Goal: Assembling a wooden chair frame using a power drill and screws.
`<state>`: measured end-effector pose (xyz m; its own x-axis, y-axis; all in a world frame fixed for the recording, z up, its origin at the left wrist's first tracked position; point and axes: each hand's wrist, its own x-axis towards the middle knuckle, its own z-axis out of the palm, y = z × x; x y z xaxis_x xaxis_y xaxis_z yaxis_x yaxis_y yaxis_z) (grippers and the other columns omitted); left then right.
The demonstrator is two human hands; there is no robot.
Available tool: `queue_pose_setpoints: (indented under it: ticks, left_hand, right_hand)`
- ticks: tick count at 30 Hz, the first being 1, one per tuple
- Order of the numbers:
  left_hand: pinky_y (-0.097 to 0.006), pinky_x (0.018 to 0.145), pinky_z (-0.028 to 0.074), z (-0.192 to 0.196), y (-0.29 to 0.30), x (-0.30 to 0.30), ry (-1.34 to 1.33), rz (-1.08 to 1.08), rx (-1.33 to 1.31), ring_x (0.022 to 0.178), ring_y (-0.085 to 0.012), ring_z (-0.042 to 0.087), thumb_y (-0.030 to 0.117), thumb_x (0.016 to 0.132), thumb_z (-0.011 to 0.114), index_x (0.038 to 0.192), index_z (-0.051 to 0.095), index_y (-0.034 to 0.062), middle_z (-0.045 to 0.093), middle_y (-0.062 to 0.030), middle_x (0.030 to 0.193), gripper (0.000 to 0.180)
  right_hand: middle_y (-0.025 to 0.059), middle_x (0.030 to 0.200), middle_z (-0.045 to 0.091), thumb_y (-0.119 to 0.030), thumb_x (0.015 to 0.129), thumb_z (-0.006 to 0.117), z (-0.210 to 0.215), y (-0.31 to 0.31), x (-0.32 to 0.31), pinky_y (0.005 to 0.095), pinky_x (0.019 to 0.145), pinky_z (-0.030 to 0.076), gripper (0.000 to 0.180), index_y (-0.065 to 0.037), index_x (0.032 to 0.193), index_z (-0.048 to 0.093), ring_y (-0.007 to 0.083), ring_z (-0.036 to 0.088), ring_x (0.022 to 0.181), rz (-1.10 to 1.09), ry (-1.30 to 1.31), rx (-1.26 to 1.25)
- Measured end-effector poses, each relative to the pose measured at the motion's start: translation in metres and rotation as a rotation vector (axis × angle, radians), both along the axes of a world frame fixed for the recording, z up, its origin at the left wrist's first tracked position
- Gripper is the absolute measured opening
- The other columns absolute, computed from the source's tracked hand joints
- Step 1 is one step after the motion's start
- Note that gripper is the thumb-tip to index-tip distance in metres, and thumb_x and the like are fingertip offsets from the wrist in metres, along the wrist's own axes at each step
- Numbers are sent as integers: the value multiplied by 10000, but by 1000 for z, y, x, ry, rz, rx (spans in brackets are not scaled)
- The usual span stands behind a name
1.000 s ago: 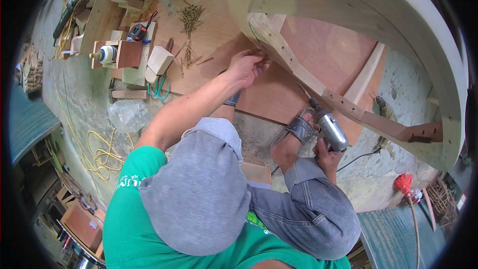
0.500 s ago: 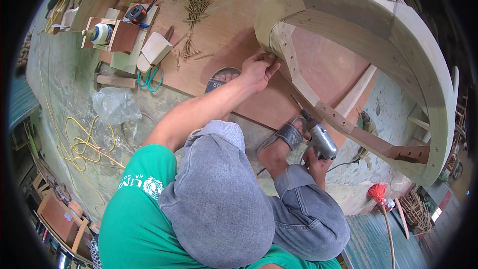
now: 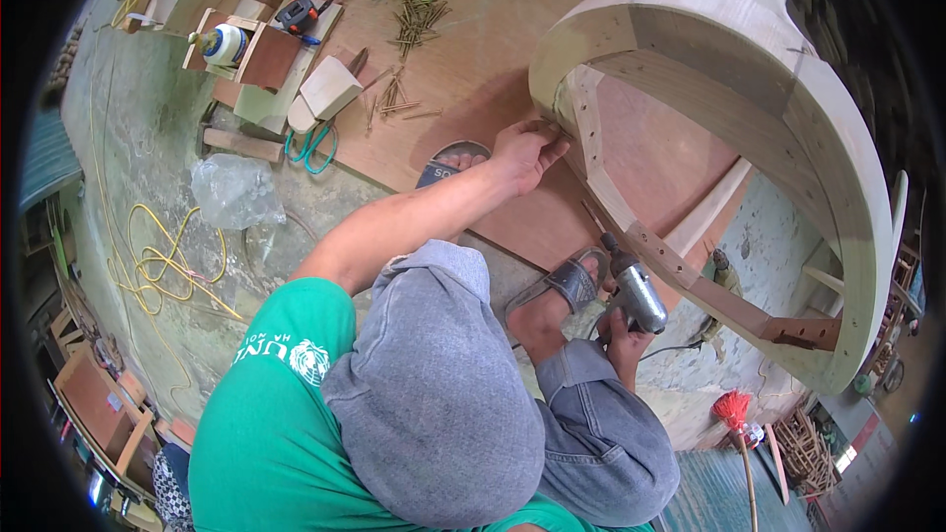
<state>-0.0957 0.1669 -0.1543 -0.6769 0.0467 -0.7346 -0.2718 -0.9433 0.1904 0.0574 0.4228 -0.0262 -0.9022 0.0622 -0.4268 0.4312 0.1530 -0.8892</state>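
Observation:
My left hand point(image 3: 530, 155) reaches to the near-left inner edge of a curved wooden frame point(image 3: 680, 32). Its thumb and fingers are pinched together against the wood, and anything small between them is too hidden to name. My right hand point(image 3: 623, 337) grips a grey drill point(image 3: 639, 296) low beside my knee. The drill's long thin bit point(image 3: 594, 216) points up and left toward the frame's inner rail point(image 3: 613, 199), apart from the left hand. Screw holes dot the inner rail, which is built of angled wooden pieces.
Loose screws point(image 3: 418, 20) lie on a plywood sheet point(image 3: 473, 25). Left of them are a wood block point(image 3: 330, 89), teal-handled scissors point(image 3: 313, 150), a tape measure point(image 3: 296, 15) and a white bottle point(image 3: 225, 44). A plastic bag point(image 3: 235, 192) and yellow cord point(image 3: 175, 261) lie on the floor. A red-topped stick point(image 3: 732, 412) stands lower right.
The whole view has shifted slightly, so the screws, block and frame's left end appear farther right. My left hand stays at the frame's edge, and my right still holds the drill.

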Motion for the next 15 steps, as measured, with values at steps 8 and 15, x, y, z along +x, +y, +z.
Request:
queue_pose_setpoints:
  ticks: [8,15]
  left_hand:
    - [-307,720,590,2,-10,-3,36,-40,6,892,-245,638,-101,863,535,1245,455,165,593,-95,1058,473]
    - [-298,712,590,-8,-14,-5,178,-157,73,930,-251,637,-98,867,530,1276,430,187,590,-77,1100,508]
  right_hand:
    - [47,763,607,-41,856,626,-2,2,-2,237,490,422,264,15,1108,570,91,534,549,-31,-47,22]
    - [27,757,611,-3,827,644,-6,3,-3,240,522,457,286,25,1106,586,80,548,582,-47,4,-30]
